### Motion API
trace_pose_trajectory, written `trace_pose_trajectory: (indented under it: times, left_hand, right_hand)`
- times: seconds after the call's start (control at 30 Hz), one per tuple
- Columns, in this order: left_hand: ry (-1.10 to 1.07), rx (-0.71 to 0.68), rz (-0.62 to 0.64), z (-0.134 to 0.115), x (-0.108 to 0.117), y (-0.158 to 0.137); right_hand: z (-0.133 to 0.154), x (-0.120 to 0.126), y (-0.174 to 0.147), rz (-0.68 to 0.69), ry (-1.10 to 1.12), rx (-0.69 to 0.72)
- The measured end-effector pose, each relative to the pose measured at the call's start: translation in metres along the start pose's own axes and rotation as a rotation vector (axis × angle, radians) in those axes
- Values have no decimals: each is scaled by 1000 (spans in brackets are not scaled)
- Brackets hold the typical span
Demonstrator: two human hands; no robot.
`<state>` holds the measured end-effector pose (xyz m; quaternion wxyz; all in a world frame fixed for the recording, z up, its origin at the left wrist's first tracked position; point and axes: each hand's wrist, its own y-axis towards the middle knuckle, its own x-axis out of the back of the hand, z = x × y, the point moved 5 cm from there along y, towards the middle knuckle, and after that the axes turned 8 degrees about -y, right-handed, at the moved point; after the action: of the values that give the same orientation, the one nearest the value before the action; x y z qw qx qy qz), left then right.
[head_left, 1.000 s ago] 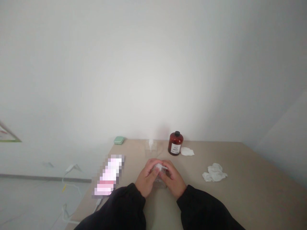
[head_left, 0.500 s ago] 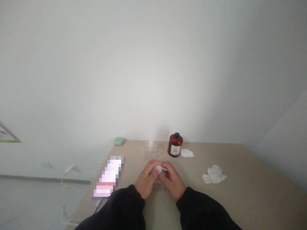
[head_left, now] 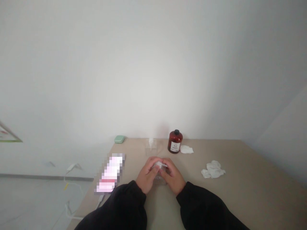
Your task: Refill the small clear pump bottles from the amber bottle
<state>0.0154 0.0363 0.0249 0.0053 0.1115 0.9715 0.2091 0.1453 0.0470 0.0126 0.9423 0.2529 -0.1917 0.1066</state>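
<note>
Clear bottle (head_left: pixel 161 182) on the table (head_left: pixel 244 185), its white pump (head_left: pixel 159 164) enclosed by the closely curled left hand (head_left: pixel 146 176) and right hand (head_left: pixel 174 177). Grip and nozzle (head_left: pixel 164 165) direction match the preceding moment, suggesting work stays at the pump. Beyond: clear container (head_left: pixel 151 142), brown bottle (head_left: pixel 175 141); rightward, crumpled tissue (head_left: pixel 213 169).

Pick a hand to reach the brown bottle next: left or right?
Right, I'd judge: the brown bottle stands almost straight ahead of the right hand, while the left hand sits farther left. Both are on the clear container, so either would need freeing.
</note>
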Motion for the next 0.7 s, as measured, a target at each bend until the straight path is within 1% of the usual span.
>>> trace_pose_trajectory:
  times: [0.3,0.47,0.63,0.7]
  left_hand:
    - [14,-16,-10,-1,1,-1]
    - [10,-10,-12,0,1,-1]
    - [11,-5,-4,2,1,-1]
    - [15,-8,-2,2,1,-1]
  right_hand:
    - [-2,-2,0,14,11,-28]
    - [-1,-2,0,8,4,7]
    - [2,0,1,8,-25,76]
    - [0,-2,1,17,-18,64]
